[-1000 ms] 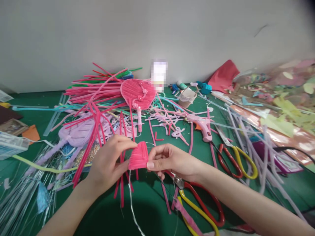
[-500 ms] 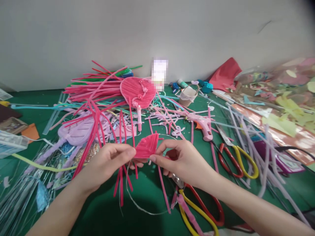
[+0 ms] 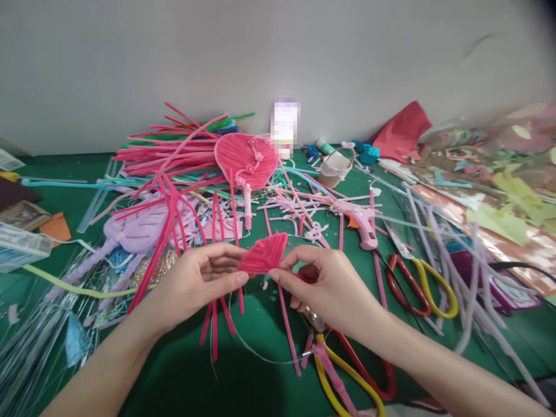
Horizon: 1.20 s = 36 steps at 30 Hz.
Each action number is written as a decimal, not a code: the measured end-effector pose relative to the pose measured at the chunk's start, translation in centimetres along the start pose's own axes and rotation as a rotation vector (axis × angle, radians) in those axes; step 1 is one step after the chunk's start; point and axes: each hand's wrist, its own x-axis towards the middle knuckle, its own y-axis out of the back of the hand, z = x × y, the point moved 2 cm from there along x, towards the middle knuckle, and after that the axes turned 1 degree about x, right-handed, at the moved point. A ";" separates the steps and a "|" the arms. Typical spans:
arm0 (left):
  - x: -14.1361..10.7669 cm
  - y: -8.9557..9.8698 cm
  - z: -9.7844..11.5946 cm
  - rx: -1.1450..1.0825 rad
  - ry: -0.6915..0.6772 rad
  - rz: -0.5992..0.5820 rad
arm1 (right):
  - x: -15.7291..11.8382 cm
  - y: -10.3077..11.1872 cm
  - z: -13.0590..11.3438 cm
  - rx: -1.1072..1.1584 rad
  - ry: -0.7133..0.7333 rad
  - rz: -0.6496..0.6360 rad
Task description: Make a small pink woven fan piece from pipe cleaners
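My left hand has its fingers behind the left end of a small fan-shaped piece of red-pink pipe cleaners, its thumb near the lower edge. My right hand pinches the lower right corner of that piece between thumb and fingertips. A thin silvery wire loops below the hands; where it ends is partly hidden. Under my right wrist lie red-and-yellow-handled scissors. Loose red pipe cleaners stick out below my left hand.
Behind the hands lies a heart-shaped pink fan beside bundled pipe cleaners. A pink glue gun, second scissors and a small basket are to the right. A lilac pipe-cleaner shape lies left on the green tabletop.
The fan-shaped piece has tilted and moved slightly right and up. My left thumb has shifted from its face to near its lower edge. My right hand keeps its pinch.
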 end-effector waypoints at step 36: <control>0.0 0.0 0.1 -0.080 0.133 -0.017 | 0.1 0.0 0.3 0.028 -0.090 0.008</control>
